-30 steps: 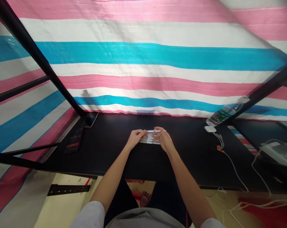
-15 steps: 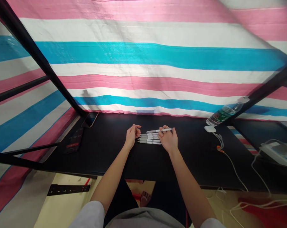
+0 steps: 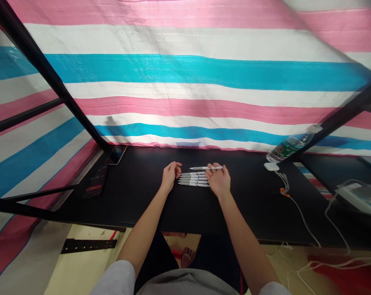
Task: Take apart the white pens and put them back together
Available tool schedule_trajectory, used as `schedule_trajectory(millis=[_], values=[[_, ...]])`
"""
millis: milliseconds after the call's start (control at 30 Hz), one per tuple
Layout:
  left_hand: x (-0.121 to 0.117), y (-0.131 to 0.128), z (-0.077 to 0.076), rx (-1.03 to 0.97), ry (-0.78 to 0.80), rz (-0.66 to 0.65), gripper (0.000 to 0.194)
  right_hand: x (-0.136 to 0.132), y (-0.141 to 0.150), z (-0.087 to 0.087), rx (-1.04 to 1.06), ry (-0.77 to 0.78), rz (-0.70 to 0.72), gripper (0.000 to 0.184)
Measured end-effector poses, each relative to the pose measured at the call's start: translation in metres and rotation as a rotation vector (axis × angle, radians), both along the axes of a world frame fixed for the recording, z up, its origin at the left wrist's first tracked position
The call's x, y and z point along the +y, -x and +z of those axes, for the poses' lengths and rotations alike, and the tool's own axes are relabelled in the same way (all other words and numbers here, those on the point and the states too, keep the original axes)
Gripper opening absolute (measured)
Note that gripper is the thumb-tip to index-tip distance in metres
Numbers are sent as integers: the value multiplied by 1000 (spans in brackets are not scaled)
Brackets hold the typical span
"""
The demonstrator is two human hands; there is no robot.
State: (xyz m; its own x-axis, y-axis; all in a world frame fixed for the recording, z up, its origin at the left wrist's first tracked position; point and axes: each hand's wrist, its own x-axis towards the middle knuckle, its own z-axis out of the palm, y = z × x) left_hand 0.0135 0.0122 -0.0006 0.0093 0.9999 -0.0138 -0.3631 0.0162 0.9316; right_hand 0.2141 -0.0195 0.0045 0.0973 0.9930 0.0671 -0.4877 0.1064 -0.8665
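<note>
Several white pens (image 3: 194,179) lie side by side on the black desk (image 3: 142,205), their tips pointing left. My right hand (image 3: 218,180) rests at the right end of that row and grips one more white pen (image 3: 205,167), which lies level just above the row. To the left of the row, my left hand (image 3: 171,176) sits with its fingers curled and holds nothing. It is close to the pen tips but does not appear to touch them.
A phone (image 3: 116,155) and a dark device (image 3: 95,182) lie at the desk's left. To the right are a water bottle (image 3: 290,145) and a small white charger (image 3: 271,166) with cables. Black frame poles and a striped tarp (image 3: 185,69) surround the desk.
My left hand has drawn back left from the row of pens. My right hand has moved right, and its pen now lies apart from the row, above it.
</note>
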Motion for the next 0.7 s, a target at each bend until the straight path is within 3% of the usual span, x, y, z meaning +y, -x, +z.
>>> schedule_trajectory(millis=[233,433,700], values=[[0,0,-1,40,-14,-8,38,0,0,0,89,18,-10,34],[-1,1,-3,151,-98,27,26,1,-1,-2,82,35,6,41],[-10,-3,3,323,-216,-196,34,1,3,-2,245,122,80,36]])
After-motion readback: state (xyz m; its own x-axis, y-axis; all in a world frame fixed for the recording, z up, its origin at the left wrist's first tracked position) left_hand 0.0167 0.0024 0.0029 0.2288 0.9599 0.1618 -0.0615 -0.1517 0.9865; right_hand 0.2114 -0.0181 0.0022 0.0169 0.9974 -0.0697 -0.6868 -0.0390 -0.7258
